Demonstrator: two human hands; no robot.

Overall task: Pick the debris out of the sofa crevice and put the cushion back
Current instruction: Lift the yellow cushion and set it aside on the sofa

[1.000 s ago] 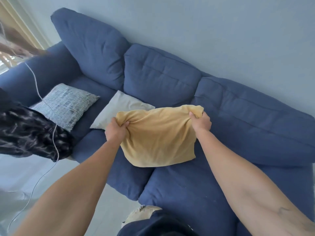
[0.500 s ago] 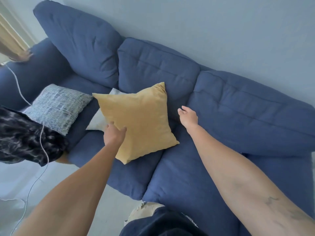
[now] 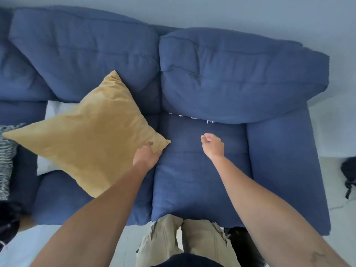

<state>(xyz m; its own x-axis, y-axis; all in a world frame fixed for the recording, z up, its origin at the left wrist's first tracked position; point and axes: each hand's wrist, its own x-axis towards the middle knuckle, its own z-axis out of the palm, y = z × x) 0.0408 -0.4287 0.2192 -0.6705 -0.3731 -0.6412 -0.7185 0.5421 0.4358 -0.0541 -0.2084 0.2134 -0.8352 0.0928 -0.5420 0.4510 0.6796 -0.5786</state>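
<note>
A yellow cushion (image 3: 90, 135) lies tilted on the left seat of the blue sofa (image 3: 279, 151), leaning against the back cushion. My left hand (image 3: 147, 156) grips its right corner. My right hand (image 3: 212, 144) hovers over the right seat cushion (image 3: 192, 180) with fingers loosely curled, holding nothing. Small white bits of debris (image 3: 194, 118) show in the crevice where the right seat meets the back cushion (image 3: 240, 78).
A white pillow (image 3: 55, 108) lies under the yellow cushion, and a striped grey pillow (image 3: 5, 157) sits at the left edge. A dark bag (image 3: 349, 174) rests on the floor to the right. My legs stand against the sofa front.
My right hand let go of the yellow cushion and moved right over the seat. My left hand shifted the cushion left. The view swung right, revealing white debris in the crevice.
</note>
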